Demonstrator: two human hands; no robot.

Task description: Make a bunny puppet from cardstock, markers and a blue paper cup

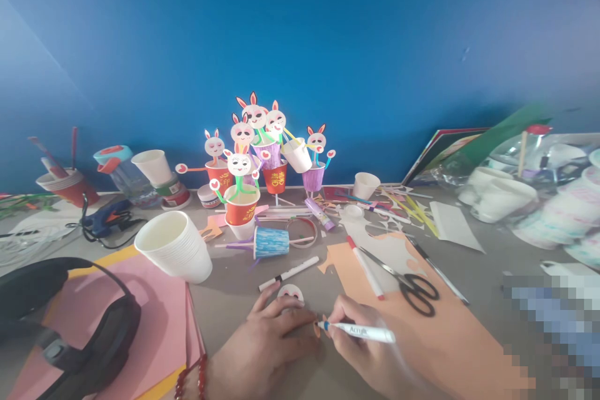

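Note:
My right hand [354,340] grips a white acrylic marker [368,332] with a blue tip end. The marker's point meets a small orange paper cutout [317,329]. Lying low over the grey table, my left hand [276,340] steadies that cutout between index finger and thumb, its other fingers spread. Just past its fingers a round white paper face [290,294] with pink cheeks shows in part, its lower side hidden. A capped white marker with a black band [288,273] lies beyond it. Orange paper [450,350] extends under and beside my right forearm.
Black-handled scissors [403,281] and a red-capped marker [365,267] lie on the orange paper. Rabbit-faced paper cups [241,206] stand at the back. A blue cup [272,243] lies sideways. Stacked white cups [175,247], pink paper [159,300] and a black headset [117,337] are left.

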